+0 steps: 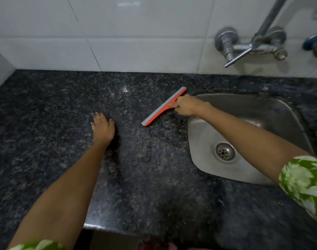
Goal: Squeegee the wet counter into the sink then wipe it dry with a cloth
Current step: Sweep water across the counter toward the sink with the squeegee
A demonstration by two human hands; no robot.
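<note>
1. Head view, nearest: two bare forearms reach out over a dark speckled granite bench point(154, 186); green-and-white patterned sleeves point(305, 181) show at the lower corners.
2. Left hand point(102, 128): fingers straight and spread, resting flat on the bench, holding nothing. It lies well apart from the right hand.
3. Right hand point(185, 106): fingers curled round the handle of the squeegee point(164, 107), thumb laid along the handle toward the blade.
4. Squeegee: orange body with a grey rubber strip along its far-left edge. The blade lies diagonally on the bench, near end lower left, far end upper right, just left of the sink rim. The handle is mostly hidden by the hand; a bit of orange shows under the wrist.
5. Thin water outlines point(145, 152) show on the bench between the blade and the front edge.
6. Steel sink point(204, 170), right of the squeegee, set into the bench; round drain point(224, 152) in its basin. The right forearm crosses above it.
7. Farthest: white tiled wall point(136, 42) with a chrome tap fitting point(251, 45) above the sink.
</note>
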